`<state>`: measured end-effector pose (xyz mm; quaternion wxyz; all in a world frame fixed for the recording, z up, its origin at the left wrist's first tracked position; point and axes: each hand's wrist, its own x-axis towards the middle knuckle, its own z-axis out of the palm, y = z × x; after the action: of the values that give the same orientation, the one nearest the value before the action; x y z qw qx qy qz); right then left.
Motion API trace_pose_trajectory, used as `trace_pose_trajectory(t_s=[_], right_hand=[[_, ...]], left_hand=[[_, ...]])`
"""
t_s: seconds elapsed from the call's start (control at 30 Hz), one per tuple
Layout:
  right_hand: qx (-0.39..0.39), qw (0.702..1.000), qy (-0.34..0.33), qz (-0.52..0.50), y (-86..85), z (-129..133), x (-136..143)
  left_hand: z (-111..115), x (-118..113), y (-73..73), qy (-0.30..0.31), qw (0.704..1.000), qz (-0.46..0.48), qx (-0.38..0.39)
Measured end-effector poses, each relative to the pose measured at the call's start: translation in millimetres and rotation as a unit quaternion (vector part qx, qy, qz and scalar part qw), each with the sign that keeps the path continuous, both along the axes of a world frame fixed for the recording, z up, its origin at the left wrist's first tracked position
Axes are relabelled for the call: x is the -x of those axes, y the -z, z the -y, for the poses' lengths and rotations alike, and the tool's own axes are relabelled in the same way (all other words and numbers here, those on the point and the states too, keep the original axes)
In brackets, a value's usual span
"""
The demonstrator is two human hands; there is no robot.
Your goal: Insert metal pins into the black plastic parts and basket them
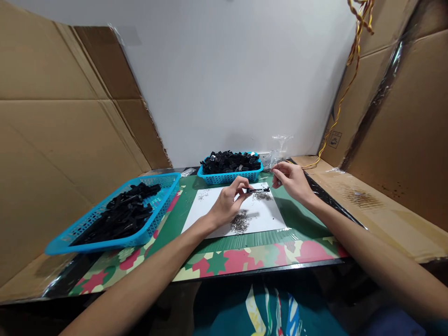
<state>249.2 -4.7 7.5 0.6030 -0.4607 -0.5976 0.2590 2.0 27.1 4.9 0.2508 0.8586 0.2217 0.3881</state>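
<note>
My left hand (pixel 229 201) pinches a thin black plastic strip (pixel 258 190) and holds it level above a white sheet (pixel 210 212). My right hand (pixel 291 180) hovers just right of the strip's end, fingers pinched together; whether a tiny part sits between them is too small to tell. Two heaps of small metal bits lie on the sheet, one (pixel 240 223) under my left hand and one (pixel 262 196) below the strip.
A blue basket (pixel 164 205) of black parts sits at the left. A second blue basket (pixel 229 177) heaped with black pieces stands at the back. A clear plastic bag (pixel 276 151) lies behind it. Cardboard walls enclose both sides; yellow wires (pixel 345 93) hang at the right.
</note>
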Motion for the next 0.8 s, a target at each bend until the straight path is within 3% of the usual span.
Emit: trace_pose_trajectory(t_s=[0.1,0.2,0.4,0.57,0.8], right_hand=[[0.017,0.999,0.014,0.038,-0.4,-1,-6],[0.068,0.987,-0.005,0.148,1.5,-1,-9],[0.109,0.918,-0.21,0.319,7.4,9,14],[0.109,0.903,-0.241,0.34,8.0,17,32],[0.107,0.903,-0.272,0.317,10.1,15,31]], left_hand=[[1,-1,-3.6,-0.02,1.0,0.017,0.015],[-4,0,-5.6,-0.051,0.996,0.06,0.046],[-22,1,-1.6,-0.083,0.976,0.145,0.136],[-24,-3,-0.6,-0.067,0.963,0.161,0.206],[-23,-6,-1.5,-0.025,0.948,0.164,0.27]])
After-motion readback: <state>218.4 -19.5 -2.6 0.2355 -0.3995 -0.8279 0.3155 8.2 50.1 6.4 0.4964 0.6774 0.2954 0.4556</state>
